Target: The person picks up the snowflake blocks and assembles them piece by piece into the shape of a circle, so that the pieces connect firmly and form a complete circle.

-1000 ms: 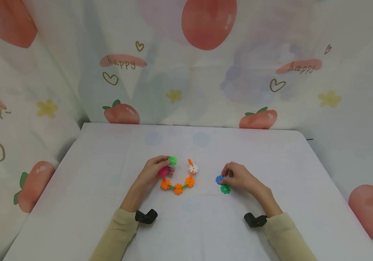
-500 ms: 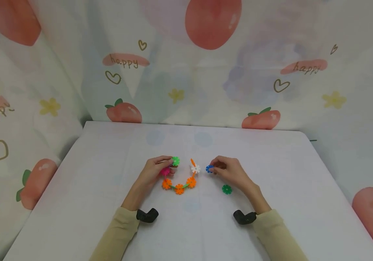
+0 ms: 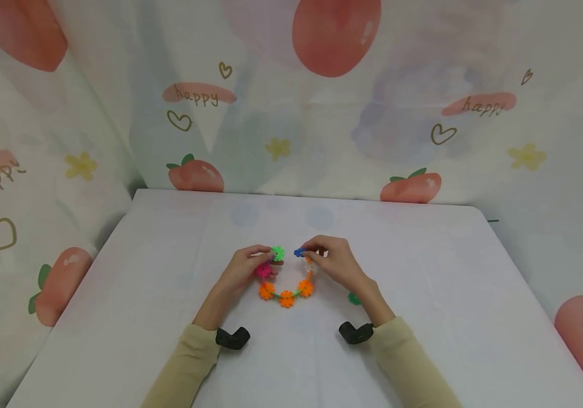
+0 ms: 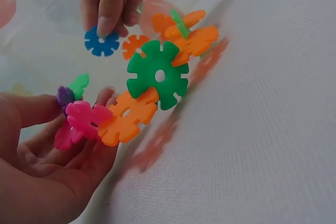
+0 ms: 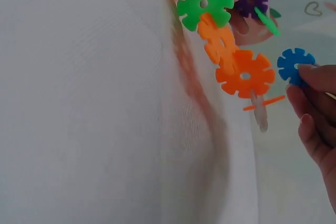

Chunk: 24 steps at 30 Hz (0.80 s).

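Note:
A curved chain of notched plastic snowflake discs (image 3: pixel 286 299) hangs from my left hand (image 3: pixel 243 269), in orange, green, pink, purple and white. The left thumb and fingers pinch it near its light green end disc (image 3: pixel 278 253), beside the purple disc (image 4: pixel 65 96). Between my right hand's (image 3: pixel 336 262) thumb and fingertips is a single blue snowflake disc (image 5: pixel 295 66). In the head view this blue disc (image 3: pixel 299 253) is a short way right of the green end. The chain's other end, with an orange disc (image 5: pixel 264 103) and a white one, lies close by the right fingers and is partly hidden there.
A loose dark green snowflake disc (image 3: pixel 354 298) lies on the white table (image 3: pixel 169 238), partly behind the right wrist. Each wrist carries a black camera mount (image 3: pixel 232 338). A patterned cloth (image 3: pixel 322 130) hangs behind the table.
My right hand has lifted the blue disc away from the dark green one and carried it left to the chain's opening. The left hand keeps its pinch, almost still.

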{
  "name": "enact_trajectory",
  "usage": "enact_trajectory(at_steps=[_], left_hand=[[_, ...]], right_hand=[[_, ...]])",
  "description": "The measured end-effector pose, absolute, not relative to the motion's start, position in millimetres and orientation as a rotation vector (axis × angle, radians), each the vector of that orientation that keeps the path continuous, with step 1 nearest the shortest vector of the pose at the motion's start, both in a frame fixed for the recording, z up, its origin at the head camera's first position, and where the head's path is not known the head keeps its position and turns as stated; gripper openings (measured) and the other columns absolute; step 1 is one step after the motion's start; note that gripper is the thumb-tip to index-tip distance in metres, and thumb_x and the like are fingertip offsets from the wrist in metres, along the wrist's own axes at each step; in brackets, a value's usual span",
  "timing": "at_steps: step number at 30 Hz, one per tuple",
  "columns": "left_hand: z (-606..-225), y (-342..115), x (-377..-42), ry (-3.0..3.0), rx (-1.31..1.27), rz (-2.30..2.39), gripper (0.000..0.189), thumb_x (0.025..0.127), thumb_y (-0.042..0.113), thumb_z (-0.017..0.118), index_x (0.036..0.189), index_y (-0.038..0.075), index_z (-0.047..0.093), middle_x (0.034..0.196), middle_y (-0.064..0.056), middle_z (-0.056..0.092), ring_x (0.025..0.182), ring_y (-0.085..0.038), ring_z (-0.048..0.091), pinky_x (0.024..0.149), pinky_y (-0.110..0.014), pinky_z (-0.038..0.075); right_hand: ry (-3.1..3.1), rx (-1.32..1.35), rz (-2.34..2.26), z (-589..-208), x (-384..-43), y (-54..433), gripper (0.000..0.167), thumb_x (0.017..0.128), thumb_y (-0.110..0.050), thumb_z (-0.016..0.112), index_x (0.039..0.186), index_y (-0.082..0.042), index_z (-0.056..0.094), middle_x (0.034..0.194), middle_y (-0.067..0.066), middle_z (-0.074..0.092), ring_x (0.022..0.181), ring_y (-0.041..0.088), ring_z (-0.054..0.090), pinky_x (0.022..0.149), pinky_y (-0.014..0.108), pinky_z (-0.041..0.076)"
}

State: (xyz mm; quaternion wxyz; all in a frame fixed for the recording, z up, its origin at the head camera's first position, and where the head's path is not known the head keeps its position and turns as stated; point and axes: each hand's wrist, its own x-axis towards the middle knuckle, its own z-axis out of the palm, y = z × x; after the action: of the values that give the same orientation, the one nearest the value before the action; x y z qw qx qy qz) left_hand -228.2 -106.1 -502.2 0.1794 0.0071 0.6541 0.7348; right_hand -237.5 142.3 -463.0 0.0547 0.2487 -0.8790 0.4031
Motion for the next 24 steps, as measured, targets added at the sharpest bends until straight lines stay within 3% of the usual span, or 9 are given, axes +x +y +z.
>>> enact_trajectory(at_steps=[15, 24], left_hand=[[-502.1, -103.9, -228.8, 1.835, 0.056, 2.079, 0.03, 0.104, 0.016, 0.062, 0.123, -0.007, 0.064, 0.113, -0.027, 0.074, 0.073, -0.016, 0.075, 0.07, -0.031, 0.063], [-502.2, -104.8, -227.5, 1.843, 0.031, 2.085, 0.032, 0.103, 0.018, 0.064, 0.124, -0.007, 0.065, 0.11, -0.026, 0.075, 0.072, -0.018, 0.075, 0.074, -0.032, 0.064]], right_hand=[[-2.59, 0.894, 1.132, -467.6, -239.2, 122.9, 0.008, 0.089, -0.003, 0.078, 0.097, -0.004, 0.079, 0.092, 0.004, 0.077, 0.072, 0.014, 0.058, 0.063, 0.022, 0.048], [-2.526, 0.939, 1.134, -470.9, -238.8, 116.8, 0.007, 0.089, 0.0, 0.077, 0.096, -0.002, 0.079, 0.09, 0.007, 0.075, 0.075, 0.018, 0.066, 0.069, 0.035, 0.061]])
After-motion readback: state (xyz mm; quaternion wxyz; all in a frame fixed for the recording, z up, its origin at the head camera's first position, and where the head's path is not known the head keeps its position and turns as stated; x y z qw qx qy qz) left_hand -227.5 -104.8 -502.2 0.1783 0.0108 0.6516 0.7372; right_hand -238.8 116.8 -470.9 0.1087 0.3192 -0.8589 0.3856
